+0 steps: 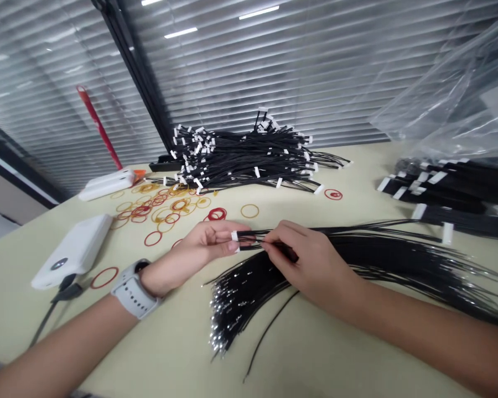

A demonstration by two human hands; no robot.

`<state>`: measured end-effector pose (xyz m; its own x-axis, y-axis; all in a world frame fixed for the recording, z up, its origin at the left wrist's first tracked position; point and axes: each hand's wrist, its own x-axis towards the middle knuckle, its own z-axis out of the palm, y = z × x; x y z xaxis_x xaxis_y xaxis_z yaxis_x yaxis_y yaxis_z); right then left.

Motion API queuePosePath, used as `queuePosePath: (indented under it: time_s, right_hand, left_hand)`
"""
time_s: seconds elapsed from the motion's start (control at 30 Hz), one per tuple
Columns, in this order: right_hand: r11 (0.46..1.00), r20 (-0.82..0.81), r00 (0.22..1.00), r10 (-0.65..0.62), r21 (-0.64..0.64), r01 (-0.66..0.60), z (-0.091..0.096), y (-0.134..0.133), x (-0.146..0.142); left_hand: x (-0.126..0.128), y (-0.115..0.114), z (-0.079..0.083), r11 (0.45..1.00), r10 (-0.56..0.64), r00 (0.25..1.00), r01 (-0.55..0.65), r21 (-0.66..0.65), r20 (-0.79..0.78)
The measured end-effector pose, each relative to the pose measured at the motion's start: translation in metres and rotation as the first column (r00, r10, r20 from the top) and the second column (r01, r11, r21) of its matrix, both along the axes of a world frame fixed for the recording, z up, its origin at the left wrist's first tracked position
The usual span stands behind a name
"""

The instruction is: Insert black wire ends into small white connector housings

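On the table [149, 359], a bundle of loose wires [377, 257] is laid across the front, beneath the right hand [301, 251]; near its left end, a connector [234, 236] is held in the left hand [201, 243]. Behind, a cable heap [240, 160] is stacked before the window blinds [274, 72]. Rubber bands [143, 211] are scattered to its front left, with a power bank [81, 246] placed farther left. At right, more cables [468, 185] are set before plastic film [460, 105].

Over my feed I see blinds [315, 77] from ten to one o'clock, a dark post [136, 66] at eleven, light strips [259, 12] at twelve, a pale table [157, 354] at six.
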<state>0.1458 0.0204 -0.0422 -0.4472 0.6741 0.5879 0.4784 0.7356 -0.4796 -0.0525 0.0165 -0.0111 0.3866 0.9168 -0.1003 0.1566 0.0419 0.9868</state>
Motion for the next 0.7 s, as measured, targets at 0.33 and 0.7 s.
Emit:
queuePosePath:
  time_s: [0.33, 0.7]
  right_hand:
    - [1.0, 0.001, 1.0, -0.003, 0.007, 0.003, 0.0026, -0.0036, 0.0015]
    - [0.997, 0.025, 0.998, 0.054, -0.057, -0.052, 0.0022, -0.0038, 0.001]
  left_hand:
    - [-0.0027, 0.0042, -0.0037, 0.999, -0.041, 0.999, 0.041, 0.005, 0.0]
    - [-0.0011, -0.0002, 0.0004, 0.997, -0.078, 0.997, 0.078, 0.006, 0.002]
